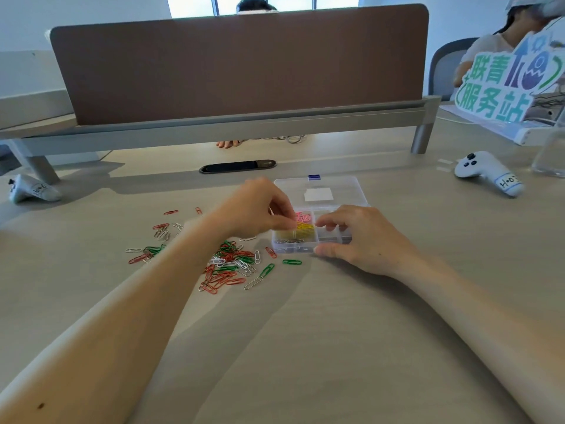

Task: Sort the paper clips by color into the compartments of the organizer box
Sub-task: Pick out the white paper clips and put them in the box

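Left hand [256, 206] pinches a yellow clip [301, 224] over the yellow compartment [305, 232] of the organizer box [290, 249]; right hand [360, 237] clamps its near edge

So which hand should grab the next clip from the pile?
Probably the left hand. The loose paper clips lie left of the organizer box, right beneath that arm, while the right hand is busy holding the box's near edge.

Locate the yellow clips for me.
Head view, centre: yellow clips lie in the organizer box, in the compartment just nearer than the pink clips, beside the left hand.
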The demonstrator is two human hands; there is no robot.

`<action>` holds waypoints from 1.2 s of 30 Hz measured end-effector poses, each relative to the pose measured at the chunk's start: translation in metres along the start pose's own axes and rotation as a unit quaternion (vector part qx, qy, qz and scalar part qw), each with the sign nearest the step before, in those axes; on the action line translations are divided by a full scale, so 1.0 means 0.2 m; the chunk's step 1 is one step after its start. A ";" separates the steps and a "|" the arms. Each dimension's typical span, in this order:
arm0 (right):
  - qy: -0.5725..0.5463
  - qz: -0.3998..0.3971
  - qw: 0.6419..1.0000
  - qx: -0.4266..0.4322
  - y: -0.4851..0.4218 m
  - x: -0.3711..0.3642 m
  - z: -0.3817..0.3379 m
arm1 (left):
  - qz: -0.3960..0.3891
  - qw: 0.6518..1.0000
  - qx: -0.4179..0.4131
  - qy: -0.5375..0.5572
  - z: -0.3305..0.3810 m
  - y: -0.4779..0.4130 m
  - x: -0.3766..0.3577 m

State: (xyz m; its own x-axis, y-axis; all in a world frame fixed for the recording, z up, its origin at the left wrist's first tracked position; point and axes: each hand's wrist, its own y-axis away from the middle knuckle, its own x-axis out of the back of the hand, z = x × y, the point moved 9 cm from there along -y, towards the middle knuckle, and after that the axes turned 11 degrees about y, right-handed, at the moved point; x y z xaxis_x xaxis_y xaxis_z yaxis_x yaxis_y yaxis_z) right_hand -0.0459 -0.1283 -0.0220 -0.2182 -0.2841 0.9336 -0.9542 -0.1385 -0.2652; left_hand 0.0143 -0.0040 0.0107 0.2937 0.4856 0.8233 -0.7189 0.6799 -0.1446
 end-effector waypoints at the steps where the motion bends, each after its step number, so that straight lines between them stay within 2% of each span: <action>1: 0.003 -0.001 1.000 0.002 0.00 0.00 0.00 | 0.019 1.000 -0.002 0.004 0.00 0.01 0.06; 4: -0.013 0.012 1.000 0.007 -0.01 0.06 -0.02 | 0.070 0.997 0.017 0.012 -0.08 0.07 0.24; 8: -0.034 0.037 0.998 0.034 -0.13 0.18 -0.12 | 0.056 0.991 0.112 -0.035 -0.36 0.21 0.30; 15: -0.031 -0.068 0.991 0.114 -0.47 0.03 -0.49 | 0.050 0.973 0.212 -0.071 -0.61 0.29 0.36; 21: -0.023 -0.123 0.986 0.110 -0.61 -0.22 -0.59 | 0.004 0.976 0.206 -0.068 -0.63 0.25 0.30; 25: 0.002 -0.147 0.981 0.128 -0.61 -0.30 -0.61 | -0.058 0.970 0.232 -0.040 -0.64 0.29 0.30; 31: -0.004 -0.156 0.978 0.139 -0.59 -0.30 -0.62 | 0.005 0.976 0.215 -0.025 -0.66 0.29 0.38; 36: -0.001 -0.124 0.982 0.143 -0.60 -0.29 -0.64 | -0.014 0.976 0.211 -0.044 -0.67 0.28 0.32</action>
State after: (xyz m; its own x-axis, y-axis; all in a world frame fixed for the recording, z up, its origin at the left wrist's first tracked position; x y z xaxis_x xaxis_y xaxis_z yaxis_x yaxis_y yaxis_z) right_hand 0.0555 0.0252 -0.0130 0.0144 -0.2107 0.9775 -0.8816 -0.4639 -0.0870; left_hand 0.0770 0.1386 -0.0175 0.2756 0.4074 0.8707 -0.9122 0.3966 0.1032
